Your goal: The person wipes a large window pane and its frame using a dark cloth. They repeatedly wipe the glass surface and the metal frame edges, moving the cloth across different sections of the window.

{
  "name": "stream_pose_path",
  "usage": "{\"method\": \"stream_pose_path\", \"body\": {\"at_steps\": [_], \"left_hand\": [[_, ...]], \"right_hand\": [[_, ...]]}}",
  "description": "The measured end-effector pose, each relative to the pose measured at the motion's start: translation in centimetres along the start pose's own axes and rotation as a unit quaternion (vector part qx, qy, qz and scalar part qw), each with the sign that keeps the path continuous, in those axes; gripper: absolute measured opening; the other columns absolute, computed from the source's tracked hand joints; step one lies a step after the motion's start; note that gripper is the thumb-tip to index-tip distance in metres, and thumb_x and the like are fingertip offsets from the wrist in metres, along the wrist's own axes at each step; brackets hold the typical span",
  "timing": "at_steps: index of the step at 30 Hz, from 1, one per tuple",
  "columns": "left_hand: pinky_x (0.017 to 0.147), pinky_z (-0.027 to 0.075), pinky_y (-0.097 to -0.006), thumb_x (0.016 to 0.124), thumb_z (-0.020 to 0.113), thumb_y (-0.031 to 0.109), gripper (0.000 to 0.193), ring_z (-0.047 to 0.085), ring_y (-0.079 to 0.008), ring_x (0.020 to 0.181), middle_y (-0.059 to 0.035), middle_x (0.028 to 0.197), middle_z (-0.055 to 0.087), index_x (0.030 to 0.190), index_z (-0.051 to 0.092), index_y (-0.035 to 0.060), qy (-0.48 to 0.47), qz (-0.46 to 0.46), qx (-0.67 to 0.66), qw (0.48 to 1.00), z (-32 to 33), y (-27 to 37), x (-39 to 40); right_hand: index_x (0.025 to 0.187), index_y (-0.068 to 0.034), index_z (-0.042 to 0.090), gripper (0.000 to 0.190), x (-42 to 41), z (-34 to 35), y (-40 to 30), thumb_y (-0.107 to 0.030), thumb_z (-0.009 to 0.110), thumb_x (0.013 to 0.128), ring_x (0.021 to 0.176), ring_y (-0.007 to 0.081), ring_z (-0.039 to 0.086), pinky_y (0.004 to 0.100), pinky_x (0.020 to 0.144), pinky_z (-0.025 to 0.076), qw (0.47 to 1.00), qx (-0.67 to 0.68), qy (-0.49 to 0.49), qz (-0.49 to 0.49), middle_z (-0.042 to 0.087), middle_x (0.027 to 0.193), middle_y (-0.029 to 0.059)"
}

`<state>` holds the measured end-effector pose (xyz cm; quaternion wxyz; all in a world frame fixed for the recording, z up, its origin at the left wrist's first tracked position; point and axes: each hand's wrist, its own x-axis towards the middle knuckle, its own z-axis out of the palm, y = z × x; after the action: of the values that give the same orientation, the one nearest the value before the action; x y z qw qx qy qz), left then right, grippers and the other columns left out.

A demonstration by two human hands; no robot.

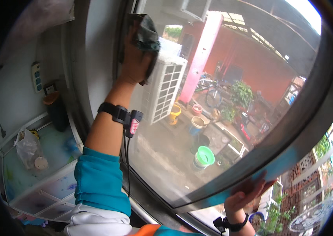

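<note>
My left hand point(135, 63) is raised at the upper left edge of a glass window pane point(154, 153). It holds a dark, crumpled cloth point(146, 31) flat against the glass beside the frame. At the lower right, my right hand point(244, 193) rests with extended fingers against the grey window frame point(272, 150), near the sash's outer edge. Nothing shows in its grasp. Both wrists carry black straps, and a small device with a cable point(128, 165) hangs from the left one.
Left of the window stands a glass-topped cabinet point(57, 159) with a plastic bag point(29, 147) and a dark cylindrical container point(56, 112). A power strip point(36, 77) hangs on the wall. Beyond the glass are an air-conditioner outdoor unit point(166, 88), buckets, bicycles and plants.
</note>
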<state>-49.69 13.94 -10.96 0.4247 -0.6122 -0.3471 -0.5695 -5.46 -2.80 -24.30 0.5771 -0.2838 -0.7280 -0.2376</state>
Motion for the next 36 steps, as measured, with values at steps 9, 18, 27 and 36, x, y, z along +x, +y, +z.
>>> {"method": "stream_pose_path", "body": {"at_steps": [9, 18, 27, 36], "left_hand": [[0.107, 0.017, -0.0514, 0.090, 0.042, 0.041, 0.056, 0.025, -0.0460, 0.129, -0.0243, 0.145, 0.028, 0.130, 0.044, 0.0021, -0.029, -0.116, -0.094, 0.988, -0.7, 8.0, -1.0], [0.104, 0.004, -0.0669, 0.090, 0.026, 0.061, 0.079, 0.007, -0.0543, 0.135, -0.0289, 0.149, 0.014, 0.141, 0.031, -0.0002, -0.020, -0.133, -0.126, 0.983, -0.2, 26.3, -4.8], [0.101, 0.007, -0.0724, 0.089, 0.032, 0.056, 0.061, 0.014, -0.0566, 0.132, -0.0244, 0.148, 0.021, 0.130, 0.053, 0.0153, -0.108, -0.104, -0.113, 0.982, -1.0, 35.1, -5.7], [0.105, 0.010, -0.0656, 0.081, 0.044, 0.060, 0.085, 0.016, -0.0518, 0.135, -0.0293, 0.146, 0.022, 0.136, 0.037, -0.0037, -0.039, -0.111, -0.080, 0.990, -0.4, 25.1, -7.3]], "right_hand": [[0.138, 0.004, 0.030, 0.049, -0.4, 0.6, -0.1, -0.025, 0.037, 0.099, 0.128, 0.0509, 0.034, 0.0541, 0.104, 0.030, 0.995, 0.091, 0.025, -0.027, 0.001, 0.145, 0.0394], [0.140, 0.003, 0.029, 0.048, -0.3, -0.2, -0.5, -0.025, 0.033, 0.101, 0.130, 0.0497, 0.031, 0.0502, 0.104, 0.033, 0.998, 0.059, 0.001, -0.012, 0.005, 0.146, 0.0375], [0.139, 0.005, 0.028, 0.051, -0.1, -0.4, -0.1, -0.027, 0.034, 0.099, 0.132, 0.0516, 0.027, 0.0598, 0.108, 0.014, 0.999, 0.012, 0.008, -0.033, 0.014, 0.144, 0.0379], [0.138, 0.003, 0.030, 0.048, -0.9, 0.3, 0.1, -0.023, 0.035, 0.099, 0.132, 0.0519, 0.026, 0.0616, 0.108, 0.010, 0.997, 0.062, 0.036, -0.004, 0.023, 0.140, 0.0402]]}}
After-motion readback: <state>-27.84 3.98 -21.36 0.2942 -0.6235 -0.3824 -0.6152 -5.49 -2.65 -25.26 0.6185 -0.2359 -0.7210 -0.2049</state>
